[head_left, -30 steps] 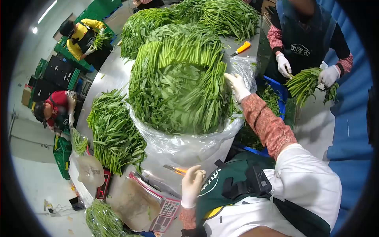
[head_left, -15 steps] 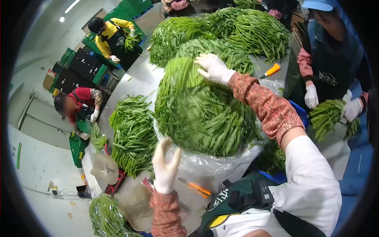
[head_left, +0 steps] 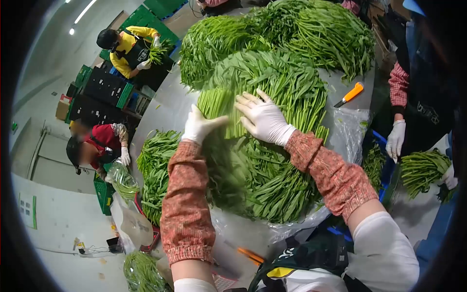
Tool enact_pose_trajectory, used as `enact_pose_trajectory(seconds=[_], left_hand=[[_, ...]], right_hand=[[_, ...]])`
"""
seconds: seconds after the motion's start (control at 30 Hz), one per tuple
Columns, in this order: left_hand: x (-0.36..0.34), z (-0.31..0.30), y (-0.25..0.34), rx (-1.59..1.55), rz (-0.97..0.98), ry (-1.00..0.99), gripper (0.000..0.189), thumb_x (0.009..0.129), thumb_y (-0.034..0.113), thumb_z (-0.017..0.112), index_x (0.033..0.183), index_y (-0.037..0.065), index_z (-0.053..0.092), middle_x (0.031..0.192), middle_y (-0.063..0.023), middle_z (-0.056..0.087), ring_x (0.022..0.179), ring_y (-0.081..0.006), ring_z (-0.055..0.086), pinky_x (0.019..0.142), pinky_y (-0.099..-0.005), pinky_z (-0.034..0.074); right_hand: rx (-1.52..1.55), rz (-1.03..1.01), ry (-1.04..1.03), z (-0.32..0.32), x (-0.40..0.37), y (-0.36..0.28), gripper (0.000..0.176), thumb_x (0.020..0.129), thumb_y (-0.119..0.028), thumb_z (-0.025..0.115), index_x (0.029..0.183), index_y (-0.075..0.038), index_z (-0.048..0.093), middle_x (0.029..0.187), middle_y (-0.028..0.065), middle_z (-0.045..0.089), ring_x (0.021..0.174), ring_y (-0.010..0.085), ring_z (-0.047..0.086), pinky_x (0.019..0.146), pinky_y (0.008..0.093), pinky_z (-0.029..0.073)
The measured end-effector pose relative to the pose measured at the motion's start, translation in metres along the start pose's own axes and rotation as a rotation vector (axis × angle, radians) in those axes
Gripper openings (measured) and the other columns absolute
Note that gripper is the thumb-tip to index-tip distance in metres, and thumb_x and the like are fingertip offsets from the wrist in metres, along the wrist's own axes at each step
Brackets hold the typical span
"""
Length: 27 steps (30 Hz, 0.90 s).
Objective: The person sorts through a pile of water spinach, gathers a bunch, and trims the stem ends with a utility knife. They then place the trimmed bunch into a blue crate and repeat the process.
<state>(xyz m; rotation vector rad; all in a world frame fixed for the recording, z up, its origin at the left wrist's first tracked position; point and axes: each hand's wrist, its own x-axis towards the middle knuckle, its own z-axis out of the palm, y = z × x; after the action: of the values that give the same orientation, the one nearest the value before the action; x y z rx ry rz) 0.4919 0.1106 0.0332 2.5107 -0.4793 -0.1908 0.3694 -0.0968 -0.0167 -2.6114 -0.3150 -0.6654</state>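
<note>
While reaching in over the gray table (head_left: 156,117), red speckled sleeves on both arms. Closest, by the dark green apron (head_left: 311,253), an orange knife (head_left: 250,255). Past that, a clear plastic bag (head_left: 272,231) under a big round pile of leafy greens (head_left: 277,180), with some leaves near the left arm too blurry to see well. Over the pile, left hand (head_left: 197,125) in a white glove, open wide, thumb out to the side, near the pale stems; cannot tell if touching. Right hand (head_left: 265,119), white glove too, laid palm down on the stems with fingers spread, not closed on any of them. To the left, a smaller heap of greens (head_left: 156,168). To the right, a blue bin (head_left: 384,168) with greens in it, and a worker's gloved hand (head_left: 396,138) near a bunch of stems (head_left: 421,170). Up on the table, another orange knife (head_left: 350,95) with its blade out, beside the plastic. Farther back, more big heaps of greens (head_left: 331,36). Far left, a worker in red (head_left: 104,141) bent by bagged greens (head_left: 121,180), and a worker in yellow (head_left: 131,53) holding a small green bunch (head_left: 158,52) near green and black crates (head_left: 104,87).
</note>
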Motion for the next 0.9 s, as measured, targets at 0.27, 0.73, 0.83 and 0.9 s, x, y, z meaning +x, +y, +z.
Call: enact_pose_trajectory(seconds=[0.27,0.73,0.83,0.9], left_hand=[[-0.011,-0.034,0.003,-0.076,-0.096,0.007,0.032,0.074,0.01,0.074,0.1,-0.006,0.069,0.085,-0.0084,0.071,0.071,-0.0147,0.066,0.068,-0.0285,0.054],[-0.104,-0.091,0.016,-0.841,0.035,0.087,0.025,0.079,0.002,0.068,0.102,-0.003,0.063,0.089,-0.0064,0.067,0.072,-0.0155,0.065,0.068,-0.0293,0.054],[-0.126,-0.091,0.028,-0.769,0.092,0.108,0.026,0.077,0.004,0.07,0.101,-0.002,0.064,0.089,-0.0033,0.066,0.074,-0.0122,0.062,0.07,-0.0276,0.052],[-0.143,-0.09,0.038,-0.689,0.145,0.102,0.026,0.076,0.005,0.07,0.101,-0.002,0.065,0.09,-0.0011,0.065,0.075,-0.0102,0.059,0.071,-0.0269,0.05]], right_hand=[[0.02,-0.014,0.1,0.002,-0.001,0.0,0.046,0.095,-0.029,0.046,0.132,-0.004,0.057,0.142,0.0143,0.053,0.135,0.0263,0.047,0.119,0.0457,0.023],[0.071,0.011,0.075,0.004,-0.001,0.002,0.047,0.096,-0.03,0.044,0.132,-0.004,0.056,0.142,0.0149,0.053,0.137,0.0278,0.044,0.12,0.0457,0.02],[0.094,0.011,0.061,0.001,0.002,0.002,0.049,0.096,-0.034,0.045,0.132,-0.005,0.057,0.141,0.0155,0.054,0.139,0.0283,0.041,0.121,0.0474,0.017],[0.113,-0.001,0.126,-0.001,0.003,-0.004,0.075,0.092,-0.059,0.046,0.143,-0.004,0.045,0.149,0.0188,0.044,0.142,0.0314,0.035,0.121,0.0486,0.013]])
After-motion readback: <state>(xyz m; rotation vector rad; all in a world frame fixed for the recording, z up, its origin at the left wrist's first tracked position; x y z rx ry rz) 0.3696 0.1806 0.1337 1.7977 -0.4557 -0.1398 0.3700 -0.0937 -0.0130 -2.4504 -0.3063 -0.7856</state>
